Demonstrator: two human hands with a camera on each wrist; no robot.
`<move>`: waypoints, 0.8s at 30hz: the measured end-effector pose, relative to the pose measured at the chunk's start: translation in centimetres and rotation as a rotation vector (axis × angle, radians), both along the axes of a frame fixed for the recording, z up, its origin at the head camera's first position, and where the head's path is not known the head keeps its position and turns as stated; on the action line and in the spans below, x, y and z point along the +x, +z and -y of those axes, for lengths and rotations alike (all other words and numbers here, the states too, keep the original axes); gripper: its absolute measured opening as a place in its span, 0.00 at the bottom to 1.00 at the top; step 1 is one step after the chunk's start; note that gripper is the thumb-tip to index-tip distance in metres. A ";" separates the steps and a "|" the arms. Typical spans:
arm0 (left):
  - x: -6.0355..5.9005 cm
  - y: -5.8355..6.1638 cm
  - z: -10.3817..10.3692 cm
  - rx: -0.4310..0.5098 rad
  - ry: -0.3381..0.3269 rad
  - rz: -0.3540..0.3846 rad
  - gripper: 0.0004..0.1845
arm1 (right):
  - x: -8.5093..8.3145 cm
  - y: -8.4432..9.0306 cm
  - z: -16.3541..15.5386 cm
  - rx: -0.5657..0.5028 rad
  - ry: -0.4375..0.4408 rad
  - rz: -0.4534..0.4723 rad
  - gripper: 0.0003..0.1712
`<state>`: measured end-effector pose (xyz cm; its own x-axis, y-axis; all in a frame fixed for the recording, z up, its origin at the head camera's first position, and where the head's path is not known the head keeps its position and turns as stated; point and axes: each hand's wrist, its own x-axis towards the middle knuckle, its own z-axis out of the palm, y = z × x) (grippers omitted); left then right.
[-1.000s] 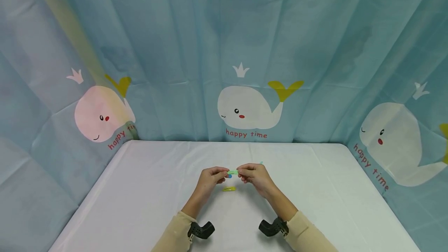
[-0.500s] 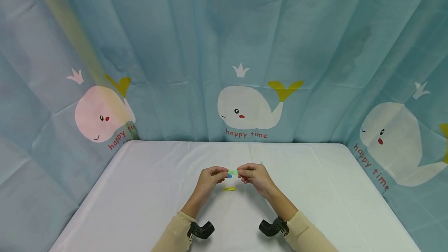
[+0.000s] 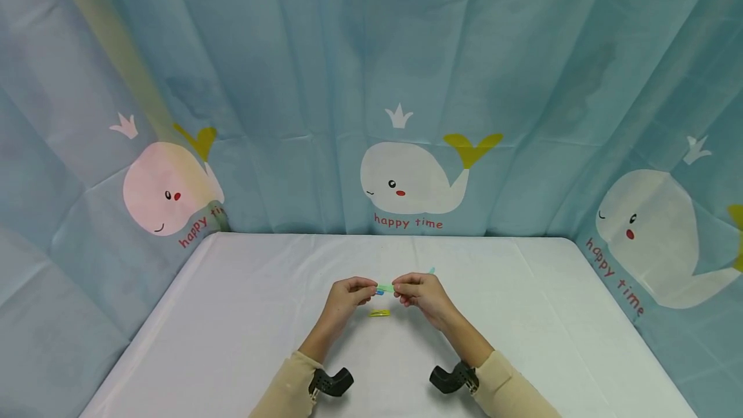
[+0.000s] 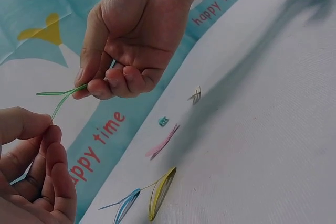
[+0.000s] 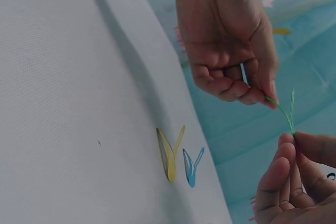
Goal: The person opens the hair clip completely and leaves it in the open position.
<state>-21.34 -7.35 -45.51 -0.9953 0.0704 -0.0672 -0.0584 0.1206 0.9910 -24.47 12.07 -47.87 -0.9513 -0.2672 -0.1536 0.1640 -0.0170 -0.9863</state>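
Above the middle of the white table [image 3: 244, 315], both hands hold one thin green hair clip [image 3: 385, 288] between them. My left hand [image 3: 371, 287] pinches one end of it with thumb and forefinger. My right hand [image 3: 398, 289] pinches the other end, fingers curled. In the left wrist view the green clip [image 4: 63, 95] is sprung open into two prongs between the right hand [image 4: 89, 88] and the left hand [image 4: 46, 129]. In the right wrist view a pale blue sliver [image 5: 243, 74] shows inside the left hand's curled fingers; what it is I cannot tell.
A yellow clip [image 3: 380, 313] lies on the table just below the hands, with a blue clip [image 5: 191, 166] beside it. Farther off lie a pink clip [image 4: 163, 141], a small teal piece [image 4: 164, 121] and a pale clip [image 4: 195, 96]. A whale-print curtain [image 3: 406, 82] closes off the back and sides.
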 end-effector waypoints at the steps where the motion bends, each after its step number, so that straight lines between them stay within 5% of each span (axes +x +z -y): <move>1: 0.0 -0.1 0.0 -0.001 -0.002 0.002 0.13 | 0.0 0.0 0.0 -0.002 0.002 0.000 0.20; 13: 0.1 0.2 0.5 -0.045 -0.040 -0.018 0.12 | 0.1 -0.4 0.1 -0.006 0.007 -0.008 0.21; 21: -1.5 -3.2 1.0 -0.057 -0.037 0.010 0.12 | 0.2 -0.8 0.3 0.033 0.015 -0.013 0.19; 24: -1.5 -3.4 1.1 -0.057 -0.042 0.006 0.12 | 0.4 -0.9 0.3 0.050 0.024 -0.023 0.19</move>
<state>-22.84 -8.46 -48.94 -0.9911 0.1076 -0.0783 -0.0581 0.1792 0.9821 -24.12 11.75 -48.72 -0.9483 -0.2820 -0.1457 0.1412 0.0363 -0.9893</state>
